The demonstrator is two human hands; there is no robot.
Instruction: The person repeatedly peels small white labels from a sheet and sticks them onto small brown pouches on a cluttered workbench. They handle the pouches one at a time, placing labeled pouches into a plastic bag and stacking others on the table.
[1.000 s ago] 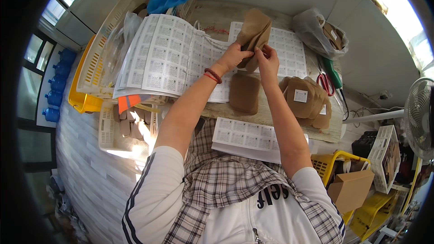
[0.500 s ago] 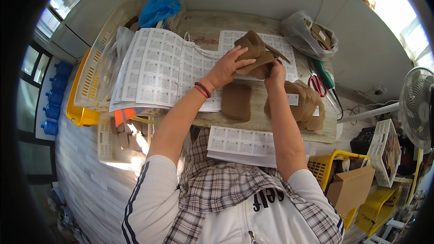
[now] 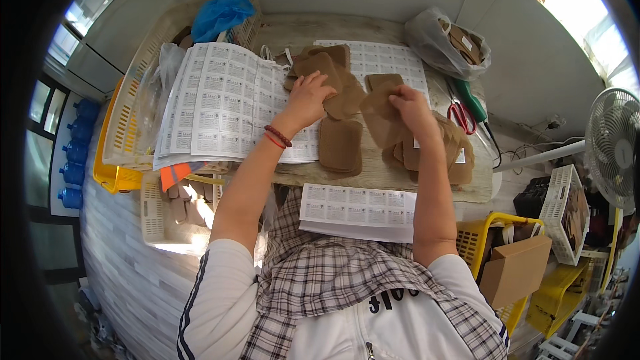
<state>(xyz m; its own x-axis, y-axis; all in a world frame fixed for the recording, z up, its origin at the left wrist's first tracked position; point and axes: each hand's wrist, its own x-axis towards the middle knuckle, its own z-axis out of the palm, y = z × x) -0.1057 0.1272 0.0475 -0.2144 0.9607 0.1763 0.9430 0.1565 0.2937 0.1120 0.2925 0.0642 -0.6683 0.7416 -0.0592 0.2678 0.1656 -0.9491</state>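
Brown flat pieces (image 3: pixel 383 117) are hanging from the right hand (image 3: pixel 415 112) over the middle of the desk (image 3: pixel 287 173), its thumb and fingers pinching them near their right side; how many it is holding cannot be told. The left hand (image 3: pixel 308 99) is lying over a loose pile (image 3: pixel 343 97) of the same pieces, its fingers slightly spread and touching the top ones; whether they are gripping any cannot be told. That pile is fanning out across two lots of printed paper: a thick batch of sheets (image 3: pixel 223 103) that is covering the left part of the desk, and a flat sheet (image 3: pixel 373 60) that is lying toward the far edge.

A neat stack (image 3: pixel 341 145) of brown pieces is sitting near the front edge, just right of the batch. Toward the front right corner, an overlapping heap (image 3: pixel 460 160) is lying, some of its pieces bearing white labels. Red-handled scissors (image 3: pixel 460 117) and a green-handled tool (image 3: pixel 469 101) are resting along the right edge. A clear plastic bag (image 3: pixel 427 47) is standing at the far right corner, and a white basket (image 3: pixel 137 103) is standing along the left edge.
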